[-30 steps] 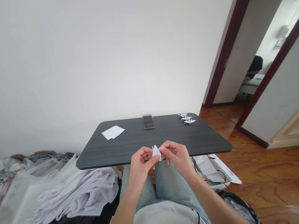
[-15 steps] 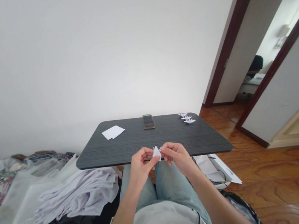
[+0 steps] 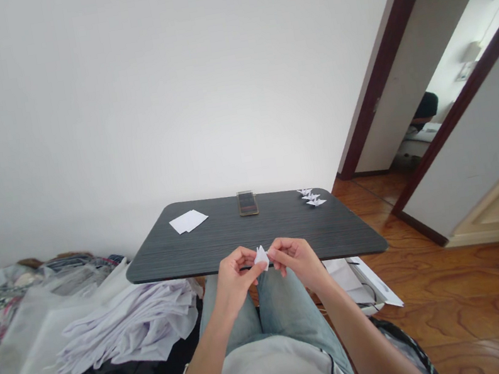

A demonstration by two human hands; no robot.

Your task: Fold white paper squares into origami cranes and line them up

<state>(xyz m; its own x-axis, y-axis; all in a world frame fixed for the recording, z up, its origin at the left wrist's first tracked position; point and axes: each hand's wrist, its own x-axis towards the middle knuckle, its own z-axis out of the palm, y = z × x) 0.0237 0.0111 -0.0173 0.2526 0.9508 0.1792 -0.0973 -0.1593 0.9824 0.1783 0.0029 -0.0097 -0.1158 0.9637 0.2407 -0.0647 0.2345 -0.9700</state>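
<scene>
A small folded piece of white paper (image 3: 261, 258) is pinched between my left hand (image 3: 236, 277) and my right hand (image 3: 296, 262), just over the near edge of the dark grey wood-grain table (image 3: 194, 254). Both hands hold it at its sides, above my knees. Further along the table lie loose white paper sheets (image 3: 189, 221), a smartphone (image 3: 247, 203) and several small origami cranes (image 3: 312, 197), all well beyond my hands' reach of contact.
A pile of white cloth (image 3: 129, 328) and a translucent bag (image 3: 30, 338) lie to my left. A white box (image 3: 361, 283) with cables sits under the table's right side. Wooden floor (image 3: 469, 297) extends right, toward a doorway with a dark chair (image 3: 425, 109) beyond.
The folded paper has shifted slightly in my fingers, and my right hand has turned a little closer to it. The camera has moved only slightly.
</scene>
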